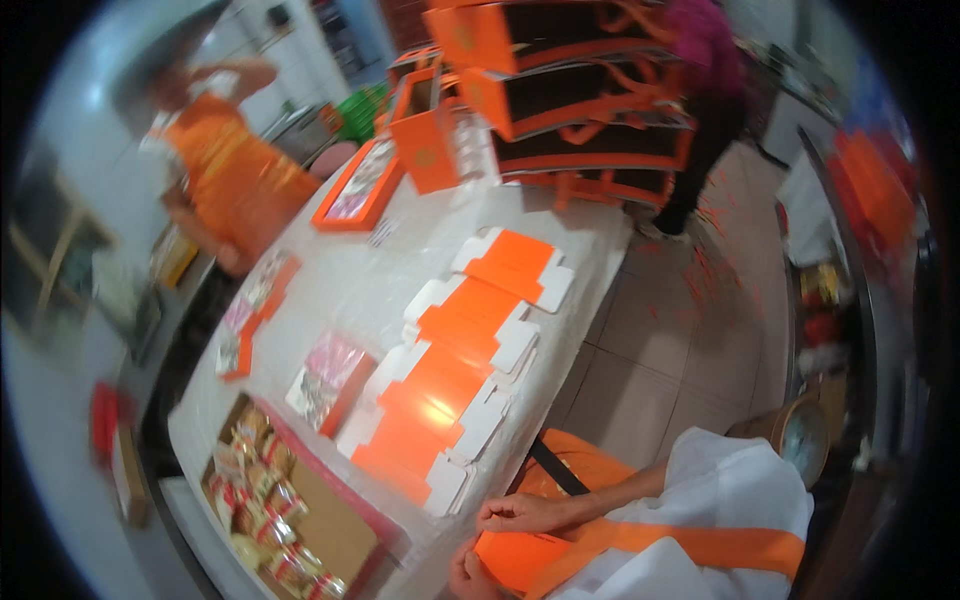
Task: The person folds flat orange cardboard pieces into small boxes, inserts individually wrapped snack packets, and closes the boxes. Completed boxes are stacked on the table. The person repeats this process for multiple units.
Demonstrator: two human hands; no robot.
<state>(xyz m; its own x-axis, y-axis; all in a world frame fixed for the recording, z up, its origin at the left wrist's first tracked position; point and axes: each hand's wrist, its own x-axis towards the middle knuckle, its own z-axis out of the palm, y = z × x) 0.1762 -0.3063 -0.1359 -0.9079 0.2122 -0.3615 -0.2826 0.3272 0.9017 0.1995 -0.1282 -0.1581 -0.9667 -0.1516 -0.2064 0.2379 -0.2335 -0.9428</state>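
An orange cardboard piece [515, 562] lies between my hands in front of my orange apron, at the lower edge. My right hand [522, 512] is curled at the upper edge of this piece, its fingers bent inward. My left hand [468, 572] grips the piece's near-left side; part of that hand is cut off by the picture's edge. Next to my hands on the table, flat orange-and-white box blanks [430, 400] lie overlapping in a long row.
The white-covered table [400, 240] carries a carton of wrapped packets [335, 510], an orange box with pink and silver contents [335, 375], and an open orange tray [362, 185]. Orange ribbon-handled boxes [590, 100] are stacked beyond. Two people stand around the table's far side.
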